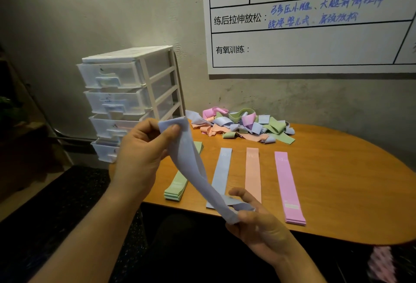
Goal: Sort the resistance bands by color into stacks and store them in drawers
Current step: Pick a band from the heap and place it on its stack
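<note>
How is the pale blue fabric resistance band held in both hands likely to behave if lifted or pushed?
Probably floppy: the pale blue band droops and twists between the left hand and right hand. Likely light, since fingertip pinches hold it. Pushed, it may crumple like the jumbled pile of bands.

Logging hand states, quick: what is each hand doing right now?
Left hand: pinches the upper end of the blue band.
Right hand: grips the band's lower end.

Drawers (126, 93) left of pile (243, 125); stacks (253, 174) before it — on table (337, 181)
</note>
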